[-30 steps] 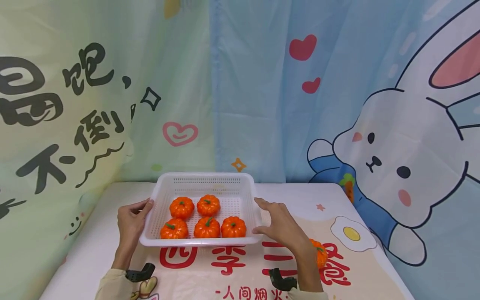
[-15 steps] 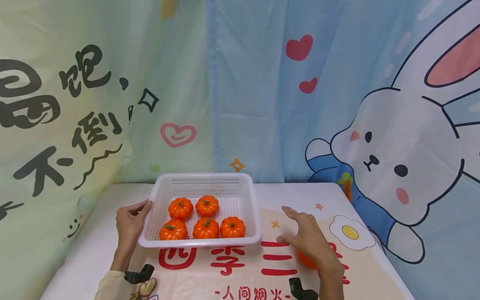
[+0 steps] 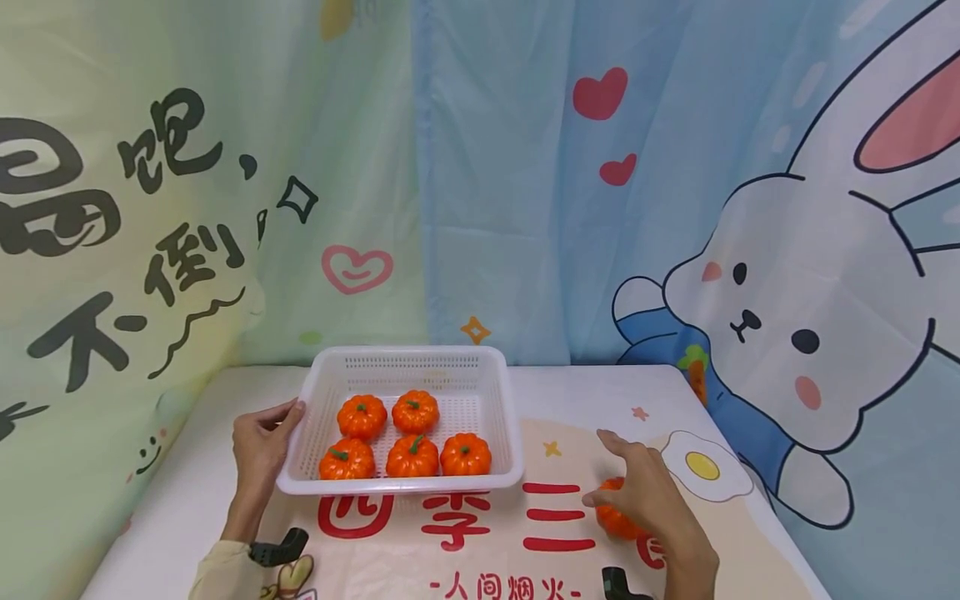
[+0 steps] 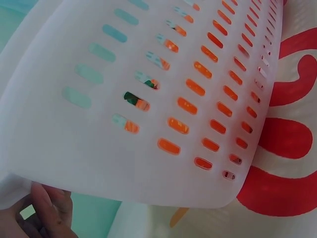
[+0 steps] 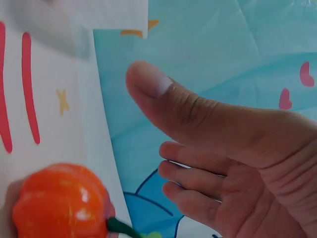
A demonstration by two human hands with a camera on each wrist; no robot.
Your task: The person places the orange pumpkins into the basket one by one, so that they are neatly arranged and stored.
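A white perforated plastic basket (image 3: 420, 484) stands on the table with several small orange pumpkins (image 3: 412, 456) inside. My left hand (image 3: 262, 442) pinches its left rim between thumb and fingers; in the left wrist view the basket's slotted side wall (image 4: 124, 163) fills most of the picture. Over to the right, my right hand (image 3: 648, 492) hovers with thumb and fingers spread, holding nothing. Partly hidden behind that hand is a lone orange pumpkin (image 3: 613, 518) on the table. The right wrist view shows this pumpkin (image 5: 64, 203) with its green stem, apart from the thumb (image 5: 198, 119).
The table (image 3: 555, 387) bears a printed cloth with red characters and a fried-egg picture (image 3: 703, 467). Behind its far edge hangs a curtain (image 3: 495, 208) with a rabbit and hearts. Black wrist mounts (image 3: 279, 547) sit on both wrists.
My right hand has moved right, away from the basket's right side, to the lone pumpkin. The left hand keeps its pinch on the rim, and the basket stays in place.
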